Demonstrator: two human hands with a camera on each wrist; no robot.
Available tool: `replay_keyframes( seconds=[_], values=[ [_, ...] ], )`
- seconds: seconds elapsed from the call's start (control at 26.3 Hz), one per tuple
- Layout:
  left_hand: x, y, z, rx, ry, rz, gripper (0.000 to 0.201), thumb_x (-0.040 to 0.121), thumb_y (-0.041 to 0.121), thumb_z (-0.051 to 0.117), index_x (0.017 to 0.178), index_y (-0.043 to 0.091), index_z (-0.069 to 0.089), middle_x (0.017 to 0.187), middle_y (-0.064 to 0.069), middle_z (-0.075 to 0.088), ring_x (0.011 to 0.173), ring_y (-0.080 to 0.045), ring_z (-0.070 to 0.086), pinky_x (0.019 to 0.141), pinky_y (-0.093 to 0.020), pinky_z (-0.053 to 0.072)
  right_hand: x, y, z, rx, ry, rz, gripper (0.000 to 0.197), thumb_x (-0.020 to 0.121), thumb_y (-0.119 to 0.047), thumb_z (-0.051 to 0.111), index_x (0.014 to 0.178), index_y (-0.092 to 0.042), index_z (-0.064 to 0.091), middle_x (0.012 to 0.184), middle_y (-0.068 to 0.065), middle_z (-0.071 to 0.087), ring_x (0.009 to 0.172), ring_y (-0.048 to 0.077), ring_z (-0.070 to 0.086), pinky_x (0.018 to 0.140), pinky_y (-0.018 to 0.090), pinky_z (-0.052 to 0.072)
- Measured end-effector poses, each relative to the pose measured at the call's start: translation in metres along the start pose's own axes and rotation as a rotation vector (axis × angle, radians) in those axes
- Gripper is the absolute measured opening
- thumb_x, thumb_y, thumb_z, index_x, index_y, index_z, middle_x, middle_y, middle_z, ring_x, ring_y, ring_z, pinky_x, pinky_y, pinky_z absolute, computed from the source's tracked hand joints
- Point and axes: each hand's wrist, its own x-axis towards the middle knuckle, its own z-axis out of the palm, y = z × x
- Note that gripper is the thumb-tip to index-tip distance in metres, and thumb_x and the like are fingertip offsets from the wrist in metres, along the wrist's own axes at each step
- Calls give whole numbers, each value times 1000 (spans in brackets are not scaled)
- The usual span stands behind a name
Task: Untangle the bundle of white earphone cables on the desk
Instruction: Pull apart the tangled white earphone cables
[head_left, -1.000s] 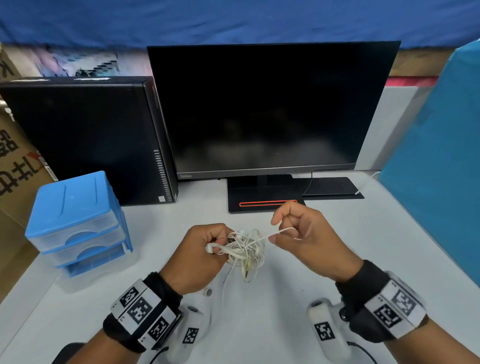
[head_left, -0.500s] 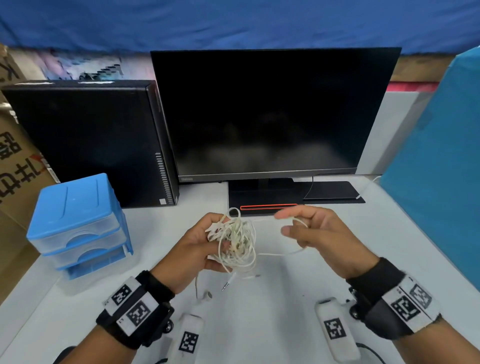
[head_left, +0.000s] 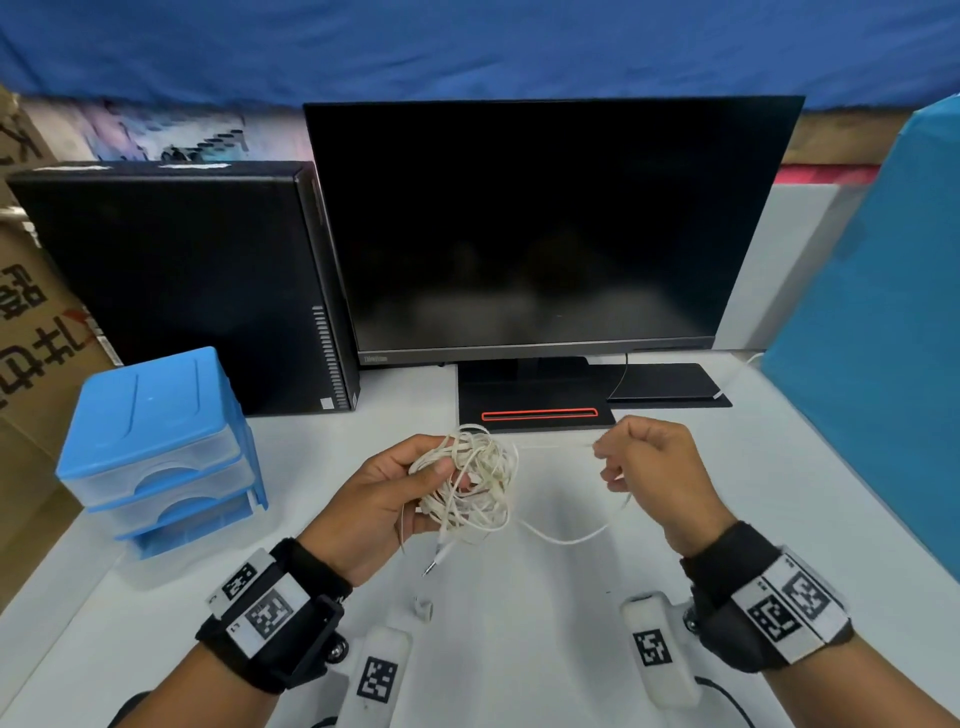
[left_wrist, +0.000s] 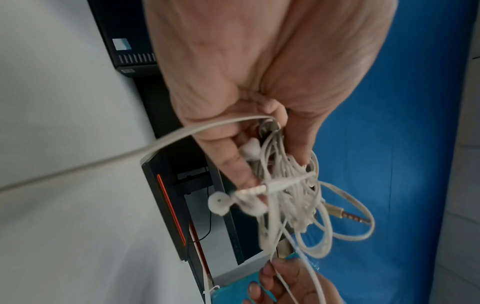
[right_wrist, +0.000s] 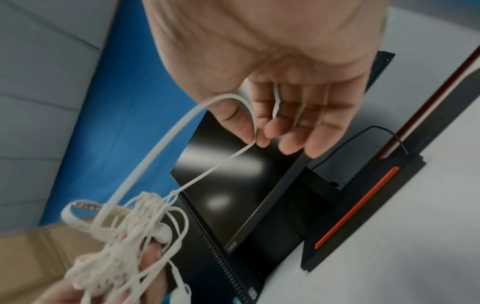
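Two hands work above the white desk (head_left: 649, 519), near its front edge. In the head view the left hand (head_left: 374, 504) has its fingers and thumb curled round the bundle of white earphone cables (head_left: 470, 480), held clear of the desk. The right hand (head_left: 654, 473), apart from the left, pinches one strand (head_left: 566, 540) that sags between them. A jack plug (head_left: 436, 561) dangles below the bundle, and an earbud (head_left: 423, 608) lies on the desk near the front edge. A black monitor (head_left: 545, 223) stands at the back, a blue drawer unit (head_left: 156, 447) by the left edge.

From the left wrist, fingers (left_wrist: 233, 162) close on the tangle, an earbud and a gold plug (left_wrist: 348, 216) poking out.

From the right wrist, thumb and forefinger nip the strand (right_wrist: 215, 164), which runs down to the bundle (right_wrist: 122, 236).
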Motion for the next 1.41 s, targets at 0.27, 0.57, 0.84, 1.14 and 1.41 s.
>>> replay_keyframes(
  seconds=[0.27, 0.57, 0.84, 1.14, 1.41],
  values=[
    [0, -5, 8, 28, -1, -4, 21, 84, 14, 59, 100, 10, 73, 95, -16, 72, 77, -24, 70, 68, -34, 60, -16, -9, 12, 48, -406, -207, 35, 89, 9, 56, 111, -14, 70, 102, 11, 74, 86, 20, 71, 87, 26, 53],
    [-1, -9, 12, -5, -27, -23, 13, 88, 15, 66, 99, 12, 73, 103, -20, 71, 85, -29, 70, 70, -39, 60, -19, -3, 18, -200, -400, -286, 21, 90, -11, 69, 106, -24, 77, 102, -16, 75, 80, 3, 63, 74, 20, 51],
    [-1, -7, 7, -148, -59, -49, 14, 86, 15, 68, 97, 13, 75, 104, -17, 71, 82, -26, 71, 66, -36, 60, -24, -5, 23, -46, -482, -255, 13, 87, -12, 74, 98, -14, 79, 94, 2, 78, 91, 26, 71, 91, 44, 57],
    [-1, -10, 8, -135, -155, -64, 56, 54, 33, 94, 102, 13, 75, 101, -16, 72, 80, -25, 71, 65, -35, 60, -29, -4, 28, -43, -461, -341, 6, 87, -14, 73, 86, -13, 79, 74, -10, 72, 66, 12, 56, 62, 21, 47],
    [0, -3, -5, -216, -69, -32, 63, 47, 29, 98, 103, 11, 74, 107, -15, 70, 85, -24, 71, 69, -35, 61, -7, 2, 11, -138, -71, -265, 18, 78, -3, 69, 64, -1, 57, 62, 4, 56, 59, 13, 49, 58, 24, 42]
  ],
)
